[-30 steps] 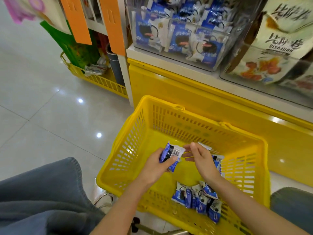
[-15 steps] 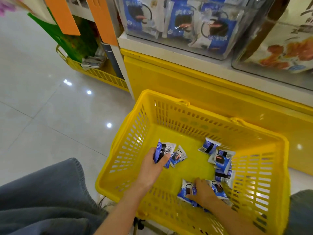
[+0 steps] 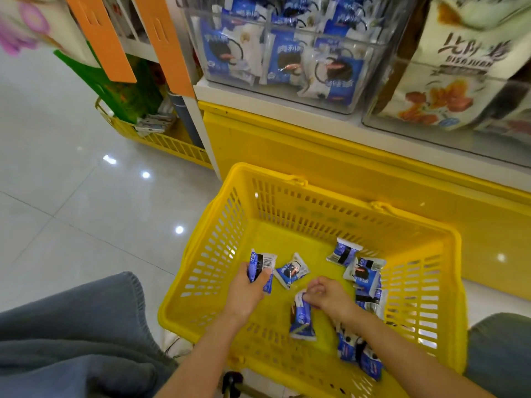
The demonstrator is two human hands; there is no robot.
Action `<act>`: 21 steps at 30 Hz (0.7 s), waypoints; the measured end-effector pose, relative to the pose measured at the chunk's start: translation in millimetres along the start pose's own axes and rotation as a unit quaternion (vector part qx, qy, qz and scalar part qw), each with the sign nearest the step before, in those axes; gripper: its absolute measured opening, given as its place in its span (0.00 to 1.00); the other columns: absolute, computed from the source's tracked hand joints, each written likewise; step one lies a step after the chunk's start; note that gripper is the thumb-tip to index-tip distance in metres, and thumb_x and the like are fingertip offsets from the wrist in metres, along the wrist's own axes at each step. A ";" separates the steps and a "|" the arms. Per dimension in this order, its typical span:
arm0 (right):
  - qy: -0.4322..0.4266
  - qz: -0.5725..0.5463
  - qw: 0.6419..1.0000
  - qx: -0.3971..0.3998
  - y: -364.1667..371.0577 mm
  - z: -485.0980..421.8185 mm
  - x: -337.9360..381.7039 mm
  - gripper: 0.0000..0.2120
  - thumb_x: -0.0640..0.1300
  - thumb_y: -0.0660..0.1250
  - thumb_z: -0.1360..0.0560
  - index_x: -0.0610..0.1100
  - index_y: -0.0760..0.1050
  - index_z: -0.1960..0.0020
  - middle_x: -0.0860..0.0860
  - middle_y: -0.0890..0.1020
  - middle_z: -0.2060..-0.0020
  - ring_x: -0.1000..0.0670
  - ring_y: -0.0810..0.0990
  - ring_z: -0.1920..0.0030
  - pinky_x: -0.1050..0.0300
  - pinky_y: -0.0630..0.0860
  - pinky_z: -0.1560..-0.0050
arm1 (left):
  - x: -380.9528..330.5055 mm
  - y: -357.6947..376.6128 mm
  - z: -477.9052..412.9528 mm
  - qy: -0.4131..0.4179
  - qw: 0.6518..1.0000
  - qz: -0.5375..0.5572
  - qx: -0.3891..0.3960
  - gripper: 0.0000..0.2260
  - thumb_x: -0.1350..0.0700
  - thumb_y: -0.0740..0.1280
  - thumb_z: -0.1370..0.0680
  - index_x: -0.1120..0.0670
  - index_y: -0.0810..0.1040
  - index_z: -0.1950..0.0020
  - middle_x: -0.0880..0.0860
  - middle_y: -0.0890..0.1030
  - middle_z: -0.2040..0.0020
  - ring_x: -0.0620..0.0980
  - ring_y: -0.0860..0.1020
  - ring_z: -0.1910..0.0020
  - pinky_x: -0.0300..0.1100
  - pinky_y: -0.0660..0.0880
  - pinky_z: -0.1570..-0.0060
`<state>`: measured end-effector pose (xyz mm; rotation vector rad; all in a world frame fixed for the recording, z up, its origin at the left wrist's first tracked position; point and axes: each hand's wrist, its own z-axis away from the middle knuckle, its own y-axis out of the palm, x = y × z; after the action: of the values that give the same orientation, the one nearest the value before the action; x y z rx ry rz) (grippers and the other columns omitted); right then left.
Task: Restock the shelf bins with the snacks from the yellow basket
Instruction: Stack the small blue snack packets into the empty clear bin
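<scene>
Half a second ago the right hand (image 3: 330,294) was low on the pile by the near wall. Now its curled fingers pinch one small blue and white snack packet (image 3: 301,318) and lift it. The left hand (image 3: 247,295) still grips a bunch of packets (image 3: 260,267). Loose packets (image 3: 364,272) lie in the yellow plastic basket (image 3: 218,254). Past its tall walls, the way up to the clear plastic shelf bin (image 3: 287,90) looks free.

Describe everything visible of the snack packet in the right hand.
The snack packet is a blue-and-white glossy plastic wrapper with a dark patch along one edge. It hangs roughly upright, pinched at its top by the right hand, inside the yellow basket. Whether its bottom touches the basket floor is unclear.
</scene>
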<state>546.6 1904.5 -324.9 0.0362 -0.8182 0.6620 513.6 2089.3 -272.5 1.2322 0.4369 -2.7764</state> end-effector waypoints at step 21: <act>-0.161 -0.137 0.977 0.025 -21.1 107.5 173.5 0.07 0.41 0.67 0.25 0.43 0.73 0.47 0.43 0.82 0.51 0.53 0.82 0.57 0.63 0.80 0.61 | -112.7 -23.1 55.5 0.258 0.954 0.142 -0.060 0.14 0.61 0.72 0.29 0.47 0.71 0.50 0.48 0.80 0.52 0.40 0.80 0.57 0.33 0.78 0.60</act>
<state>573.0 1950.4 -126.7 0.3034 -1.0861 0.4194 545.9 2090.0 -149.0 1.8219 0.4085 -2.1392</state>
